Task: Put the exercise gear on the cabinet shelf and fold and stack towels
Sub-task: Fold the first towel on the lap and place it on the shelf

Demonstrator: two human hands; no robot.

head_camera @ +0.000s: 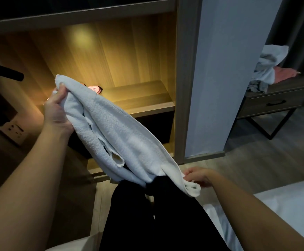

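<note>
Head view, looking down: white towel [122,134] held in the air in front of the open cabinet [181,69], bunched in loose layers. Runs on a slant, long axis from upper left and farther off down to lower right, close to the body. Gripped at the high end by the left hand [59,107], fingers [60,92] curled round a gathered corner, just before the lit cabinet shelf [147,101]. Pinched at the low end by the right hand [200,176], fingertips closed on a rolled edge, above black-trousered legs [165,223]. Sags between the two, clear of shelf and bed. Likely next: bringing the two ends together for a fold. Behind the towel on the shelf, something pink [95,88], too hidden to name. Off to the right, a low counter [274,98] with a drawer, carrying a heap of pale cloths [268,64] and a pink cloth [285,75]. White bed [283,205] at lower right, wooden floor [256,142] between.
</note>
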